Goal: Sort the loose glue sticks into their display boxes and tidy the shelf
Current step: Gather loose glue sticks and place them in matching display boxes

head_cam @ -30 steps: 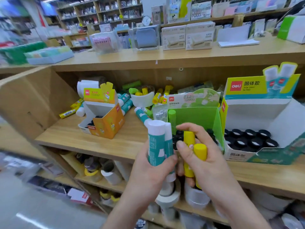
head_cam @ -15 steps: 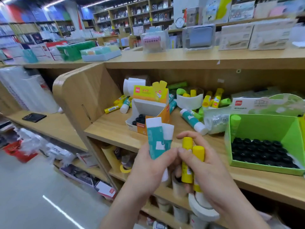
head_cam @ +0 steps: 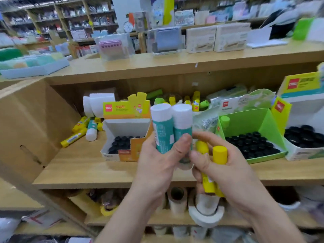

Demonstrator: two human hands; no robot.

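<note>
Left hand (head_cam: pixel 158 160) closed round two teal-and-white cylindrical plastic glue sticks (head_cam: pixel 171 130), long axes upright, white caps up, held in front of shelf edge. Right hand (head_cam: pixel 226 170) closed on two slim yellow plastic glue sticks (head_cam: pixel 213 165), also near upright, caps up, just beside the teal pair. Orange-and-yellow cardboard display box (head_cam: pixel 128 135) with black stick ends sat behind and left of left hand; green cardboard display box (head_cam: pixel 252 137) behind and right, nearer right hand; white-and-teal cardboard display box (head_cam: pixel 305 130) at far right, well apart from left hand. Probably yellow pair bound for orange box, so a cross-reach. More loose yellow sticks (head_cam: pixel 77 132) lay flat on wooden shelf (head_cam: pixel 78 165) at left. Red "deli" logos readable on boxes; remaining print blurred
</note>
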